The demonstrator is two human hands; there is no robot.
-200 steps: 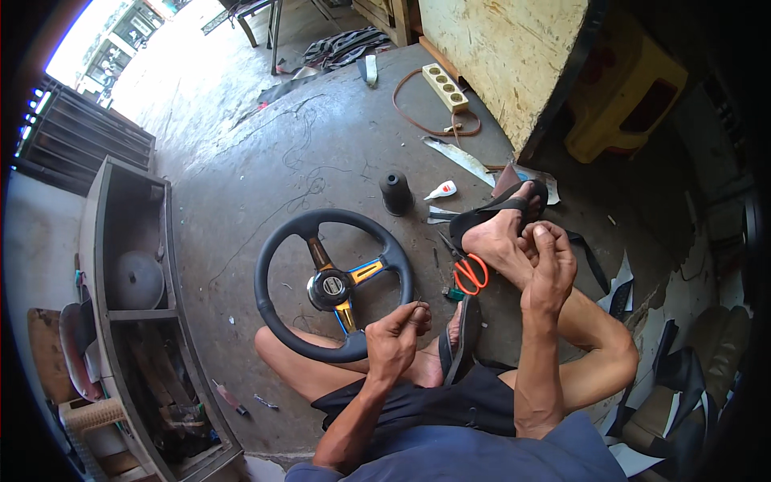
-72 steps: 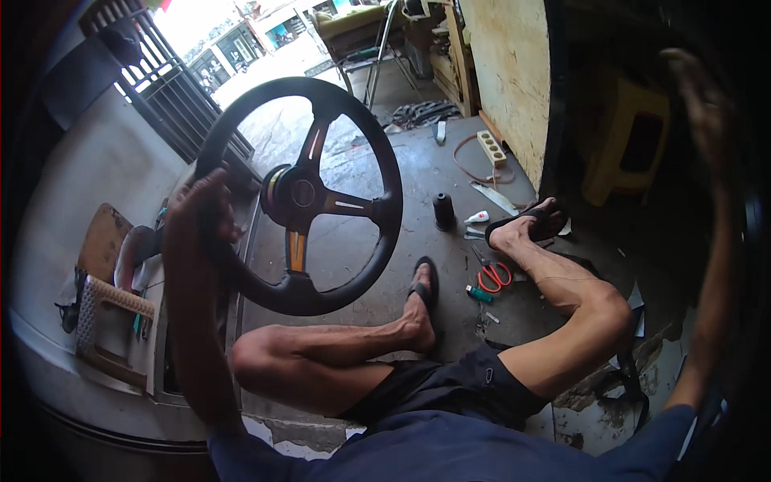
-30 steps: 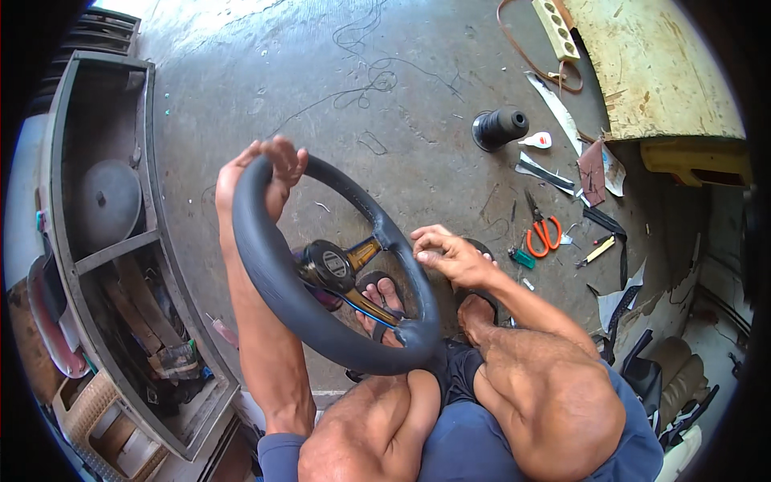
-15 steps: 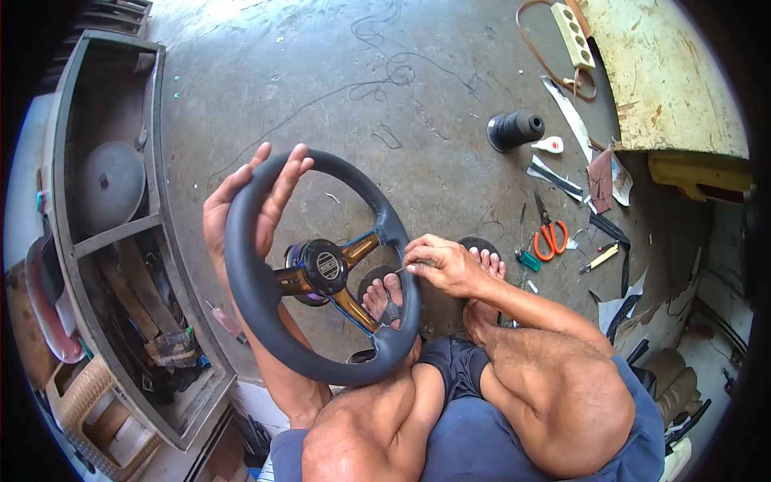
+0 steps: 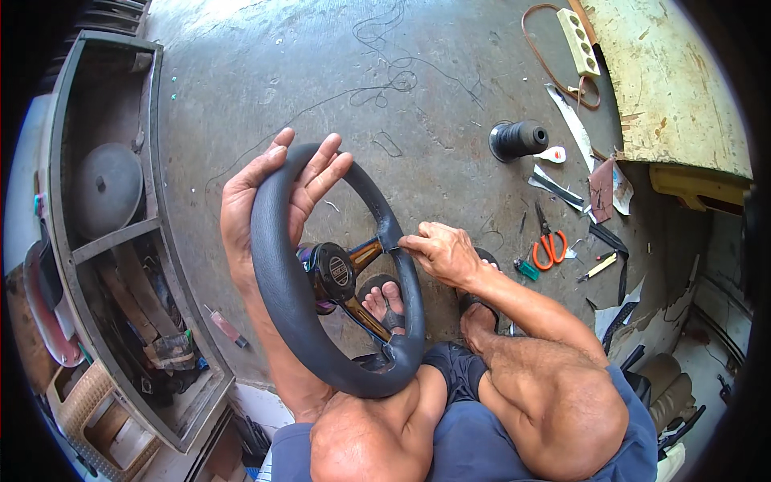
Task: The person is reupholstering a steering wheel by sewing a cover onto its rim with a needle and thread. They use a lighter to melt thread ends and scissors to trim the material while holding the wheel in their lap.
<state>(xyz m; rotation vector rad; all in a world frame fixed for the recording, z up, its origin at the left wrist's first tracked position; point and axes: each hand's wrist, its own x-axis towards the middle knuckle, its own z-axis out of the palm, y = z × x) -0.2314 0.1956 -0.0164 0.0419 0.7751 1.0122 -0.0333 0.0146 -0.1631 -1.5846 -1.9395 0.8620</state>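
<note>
A steering wheel [image 5: 277, 233] with a black leather-like rim and bronze-coloured spokes leans tilted, its lower edge against my left thigh. My left hand [image 5: 277, 185] grips the upper left of the rim, which lies between the thumb and the outstretched fingers. At the right side of the rim, where a spoke [image 5: 368, 252] meets it, my right hand [image 5: 440, 251] is closed in a pinch against the covering. Whatever is between those fingertips is too small to make out. Cuts in the covering show beside the spoke ends.
On the floor at right are a black thread spool [image 5: 518, 140], orange-handled pliers [image 5: 549, 247], a green lighter [image 5: 526, 269], a cutter [image 5: 597, 267] and material scraps [image 5: 601, 191]. A power strip [image 5: 580, 44] lies farther off. Loose thread [image 5: 384, 88] trails across the floor. A metal-framed cabinet [image 5: 116, 241] stands left.
The steering wheel has shifted slightly right and turned more edge-on, my left hand moving with it. My right hand has moved up to the spoke joint, its fingertips now against the rim.
</note>
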